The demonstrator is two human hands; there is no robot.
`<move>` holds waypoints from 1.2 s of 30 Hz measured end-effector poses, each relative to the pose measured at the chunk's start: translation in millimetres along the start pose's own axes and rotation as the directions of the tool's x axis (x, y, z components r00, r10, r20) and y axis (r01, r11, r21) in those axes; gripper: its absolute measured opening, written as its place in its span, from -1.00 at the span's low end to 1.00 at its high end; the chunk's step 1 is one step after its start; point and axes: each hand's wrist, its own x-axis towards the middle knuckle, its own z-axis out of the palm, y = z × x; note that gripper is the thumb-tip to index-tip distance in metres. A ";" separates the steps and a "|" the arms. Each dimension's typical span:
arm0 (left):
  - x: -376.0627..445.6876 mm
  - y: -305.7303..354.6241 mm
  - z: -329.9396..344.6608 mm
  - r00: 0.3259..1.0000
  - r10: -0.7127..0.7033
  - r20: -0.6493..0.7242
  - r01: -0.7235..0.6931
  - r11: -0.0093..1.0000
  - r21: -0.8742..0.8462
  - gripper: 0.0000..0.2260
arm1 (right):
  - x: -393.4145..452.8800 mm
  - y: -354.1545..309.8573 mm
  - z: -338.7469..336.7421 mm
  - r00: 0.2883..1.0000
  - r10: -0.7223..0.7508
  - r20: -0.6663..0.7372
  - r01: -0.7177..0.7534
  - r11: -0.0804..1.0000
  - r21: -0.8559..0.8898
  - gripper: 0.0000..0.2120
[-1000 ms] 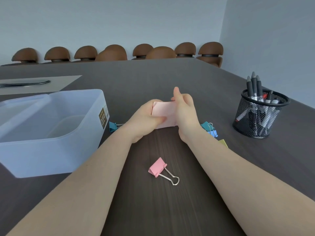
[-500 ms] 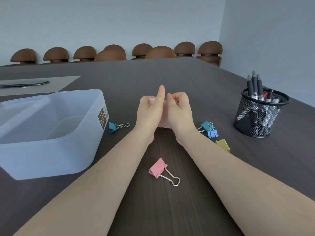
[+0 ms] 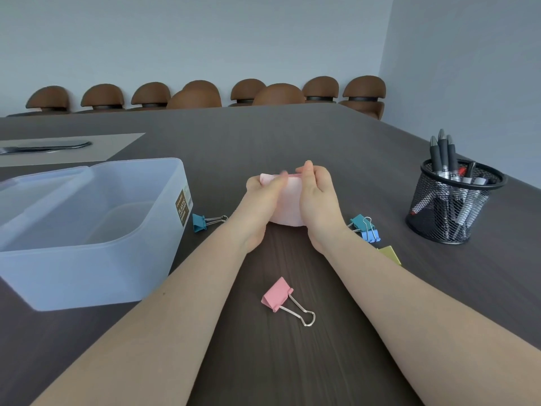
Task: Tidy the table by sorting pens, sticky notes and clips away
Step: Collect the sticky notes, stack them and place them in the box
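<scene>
my left hand [image 3: 261, 200] + right hand [image 3: 317, 200] pinching pink sticky-note pad [image 3: 288, 206] above table mid | step: squaring notes | next: drop into plastic bin [image 3: 96, 230] at left | binder clips, e.g. pink clip [image 3: 277, 294], still loose

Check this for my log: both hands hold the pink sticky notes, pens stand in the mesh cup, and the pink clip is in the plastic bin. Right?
Not quite. In the head view the pink clip lies on the table, between the forearms, outside the bin. The rest holds: both hands, left and right, hold the notes, and pens stand in the cup.
</scene>
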 end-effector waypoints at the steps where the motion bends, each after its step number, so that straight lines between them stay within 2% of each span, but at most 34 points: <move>1: -0.3 -0.2 -3.1 0.999 -0.016 0.039 0.017 1.000 -0.018 -0.35 | 0.4 0.4 -0.1 1.000 0.005 0.002 -0.005 1.000 -0.001 -0.65; 3: -0.3 -0.9 -5.0 0.998 -0.041 0.040 0.042 0.999 -0.003 -0.34 | 0.9 1.6 0.5 1.000 0.009 0.002 -0.009 1.000 -0.011 -0.66; 9: 5.9 -3.4 -5.4 0.999 -0.038 -0.027 0.042 0.987 0.155 -0.66 | 0.6 -3.8 -2.9 0.999 0.038 0.014 -0.038 0.999 0.009 -0.56; 15: 10.3 -6.7 -10.9 0.999 0.010 -0.040 0.003 0.954 0.299 -0.66 | 4.9 -7.2 -11.9 0.991 0.126 -0.036 -0.123 0.989 0.080 -0.63; 22: -0.4 -4.4 -8.2 0.977 0.125 -0.175 -0.051 0.926 0.375 -0.73 | -1.8 -3.4 -13.0 0.981 0.187 0.060 -0.194 0.971 0.142 -0.66; 27: -11.5 22.5 -22.7 0.971 0.155 -0.183 -0.076 0.921 0.381 -0.74 | -3.9 -18.7 -12.0 0.978 0.199 0.063 -0.207 0.964 0.169 -0.78; 29: -16.1 44.3 -38.2 0.959 0.185 -0.214 -0.092 0.918 0.385 -0.76 | -5.3 -27.2 -10.2 0.976 0.210 0.053 -0.216 0.957 0.193 -0.76; 31: -22.4 69.6 -56.9 0.941 0.221 -0.256 -0.105 0.911 0.399 -0.76 | -8.6 -34.8 -3.9 0.976 0.202 0.076 -0.212 0.966 0.151 -0.72; 33: -26.6 92.7 -80.7 0.931 0.227 -0.287 -0.089 0.901 0.424 -0.74 | -15.6 -42.4 8.7 0.973 0.182 0.144 -0.193 0.979 0.070 -0.76; 36: -29.1 113.6 -122.1 0.927 0.159 -0.339 -0.017 0.923 0.385 -0.73 | -30.4 -55.7 35.3 0.945 0.177 0.274 -0.163 0.984 -0.072 -0.82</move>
